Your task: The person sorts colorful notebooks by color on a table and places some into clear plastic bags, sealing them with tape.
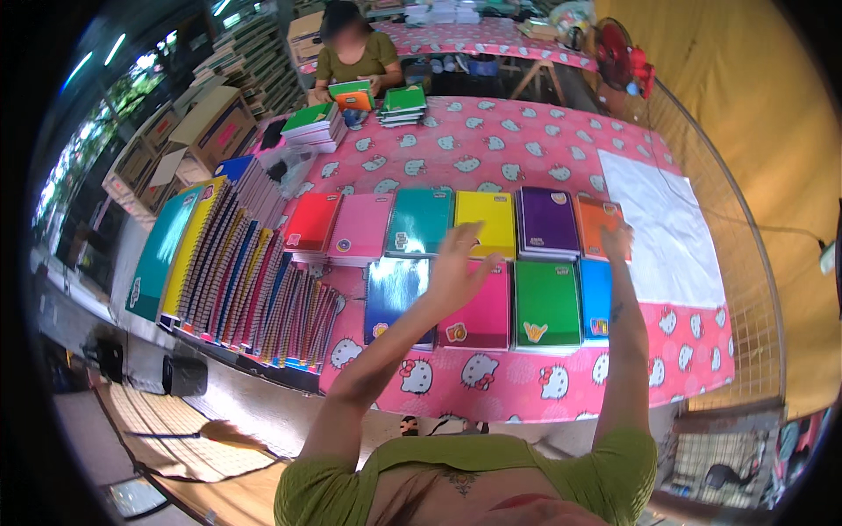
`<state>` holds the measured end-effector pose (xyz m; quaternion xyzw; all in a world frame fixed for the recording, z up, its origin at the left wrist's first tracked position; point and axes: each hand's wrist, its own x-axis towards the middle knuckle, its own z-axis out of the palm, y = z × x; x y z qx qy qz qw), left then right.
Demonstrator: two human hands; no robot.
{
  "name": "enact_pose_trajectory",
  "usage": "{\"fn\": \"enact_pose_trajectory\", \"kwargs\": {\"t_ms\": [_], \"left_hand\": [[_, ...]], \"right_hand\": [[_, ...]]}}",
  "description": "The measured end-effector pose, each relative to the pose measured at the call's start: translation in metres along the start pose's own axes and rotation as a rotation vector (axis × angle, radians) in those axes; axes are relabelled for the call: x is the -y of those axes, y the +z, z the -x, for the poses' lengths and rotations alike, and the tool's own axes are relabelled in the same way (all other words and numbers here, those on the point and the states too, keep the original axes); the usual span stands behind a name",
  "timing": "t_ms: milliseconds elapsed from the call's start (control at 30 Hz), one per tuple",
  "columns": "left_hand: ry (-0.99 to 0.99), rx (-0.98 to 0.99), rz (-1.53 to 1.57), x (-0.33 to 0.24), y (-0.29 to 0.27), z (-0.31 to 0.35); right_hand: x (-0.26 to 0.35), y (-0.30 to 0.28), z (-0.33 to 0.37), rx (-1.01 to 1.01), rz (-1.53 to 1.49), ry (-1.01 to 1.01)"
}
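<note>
Two rows of notebook stacks lie on the table. The far row runs red [313, 221], pink [360, 224], teal [419, 219], yellow [495, 219], purple [548, 219] and orange [593, 219]. Nearer me are dark blue [395, 294], magenta [478, 316], green [547, 302] and light blue [595, 294] ones. My left hand [459, 267] is open, fingers spread above the gap between the teal, yellow and magenta stacks. At the right edge of the orange notebook, my right hand [617, 241] has its thumb over the cover and fingers along the side.
A long row of spiral notebooks [250, 272] leans at the table's left. White cloth [667, 237] covers the right side. Across the table a person [360, 61] handles green notebooks, near cardboard boxes [206, 131]. A red fan [618, 53] stands at the back right.
</note>
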<state>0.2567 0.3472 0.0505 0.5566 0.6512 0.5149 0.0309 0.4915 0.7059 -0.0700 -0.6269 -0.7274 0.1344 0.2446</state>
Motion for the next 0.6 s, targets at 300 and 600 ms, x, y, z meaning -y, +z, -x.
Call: {"fn": "enact_pose_trajectory", "kwargs": {"t_ms": [300, 600], "left_hand": [[-0.423, 0.34, -0.355, 0.09, 0.197, -0.088], [-0.319, -0.07, 0.114, 0.085, 0.146, -0.13]], "right_hand": [[-0.059, -0.042, -0.011, 0.01, 0.167, -0.029], [0.107, -0.165, 0.069, -0.483, -0.869, -0.516]]}}
